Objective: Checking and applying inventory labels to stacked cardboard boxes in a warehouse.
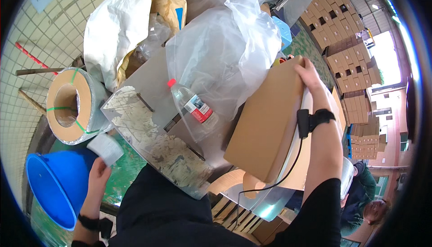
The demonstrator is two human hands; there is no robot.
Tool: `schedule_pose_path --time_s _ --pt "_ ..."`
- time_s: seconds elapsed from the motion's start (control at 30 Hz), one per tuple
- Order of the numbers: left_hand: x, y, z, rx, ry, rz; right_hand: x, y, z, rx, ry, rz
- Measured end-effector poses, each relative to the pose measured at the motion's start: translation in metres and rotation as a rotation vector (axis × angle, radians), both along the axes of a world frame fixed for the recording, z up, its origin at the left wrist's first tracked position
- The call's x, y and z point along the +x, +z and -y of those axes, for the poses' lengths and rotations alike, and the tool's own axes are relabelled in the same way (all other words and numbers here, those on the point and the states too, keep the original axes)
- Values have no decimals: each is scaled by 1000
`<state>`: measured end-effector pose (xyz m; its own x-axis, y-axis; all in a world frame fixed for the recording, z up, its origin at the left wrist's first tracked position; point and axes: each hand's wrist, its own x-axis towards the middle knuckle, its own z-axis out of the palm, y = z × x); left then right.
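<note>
The right hand (309,74) lies curled over the far top corner of a brown cardboard box (265,121), fingers wrapped over the edge and palm pressed on the panel, so it grips the box rather than resting spread on it. A black wrist strap with a small device and a thin black cable hanging from it sits on that forearm. The box is tilted, with its long axis running from the lower left, near the person's lap, up to the far right, where the hand holds it; its broad plain face turns toward the camera and to the left. Its lower end rests over more cardboard pieces and a shiny metal sheet.

The left hand (100,171) is lifted beside the box's far left, well apart from it, its fingers closed in a pinch on a small pale grey-white pad or sheet (106,148) that stands up above the fingertips. Just left of that hand is a blue plastic bucket (54,184).

Left of the box, a clear plastic bottle (191,105) with a red cap lies slanted on a worn metal table (153,134). A large clear plastic bag (225,49) rises just behind the box. Farther left of the box sits a big roll of strapping band (72,105).
</note>
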<state>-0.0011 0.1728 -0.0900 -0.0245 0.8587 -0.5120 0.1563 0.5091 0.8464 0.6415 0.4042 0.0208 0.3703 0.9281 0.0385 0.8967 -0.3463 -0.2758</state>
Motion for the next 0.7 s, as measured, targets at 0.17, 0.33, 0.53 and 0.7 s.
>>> schedule_pose_path --time_s 0.17,0.33,0.53,0.7 --pt "65 18 -111 212 -320 134 -78 10 32 -5 182 109" --pt "146 32 -202 299 -481 297 -127 19 61 33 323 116" --pt "255 50 -299 123 -504 628 -163 26 74 -23 374 111" --pt "366 50 -355 -311 -754 1202 -153 23 69 -27 368 -13"
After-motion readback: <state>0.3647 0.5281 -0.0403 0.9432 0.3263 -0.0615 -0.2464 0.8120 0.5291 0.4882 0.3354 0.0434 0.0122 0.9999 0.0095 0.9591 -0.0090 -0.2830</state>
